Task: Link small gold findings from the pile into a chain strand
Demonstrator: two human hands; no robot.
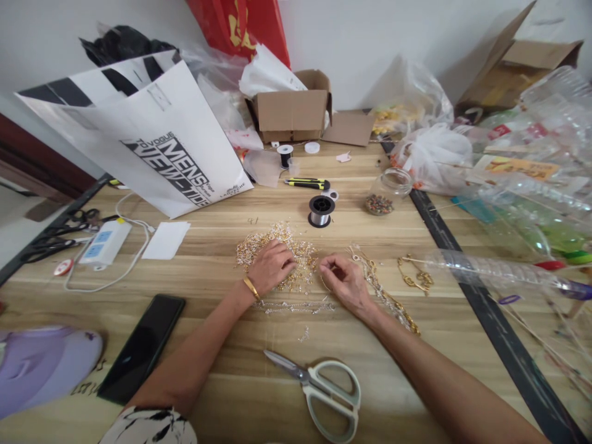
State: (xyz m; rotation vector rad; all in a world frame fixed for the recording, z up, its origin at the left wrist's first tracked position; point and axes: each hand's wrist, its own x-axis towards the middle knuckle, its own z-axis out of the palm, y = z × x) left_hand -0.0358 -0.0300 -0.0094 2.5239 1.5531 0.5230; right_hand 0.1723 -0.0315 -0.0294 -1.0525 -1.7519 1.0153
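Work on the loose pile of small gold and silver parts appears partly complete. The pile, the landmark for all positions below, lies spread on the table between and beyond the forearms. The left hand rests on it with fingers curled downward; whether they grip a part cannot be determined. The right hand is just right of the pile, thumb and forefinger brought close together; any item between them is too small to confirm. Output that looks assembled consists of the silver chains just on the near side, the mixed gold and silver strands to the right, and the gold chain pieces farther right. Many parts remain loose, so considerable work is judged outstanding. Beyond the pile stand the wire spool, the utility knife and, to the right, the glass jar. The scissors lie well on the near side, between the forearms, and could obstruct arm travel. The left hand covers part of the pile.
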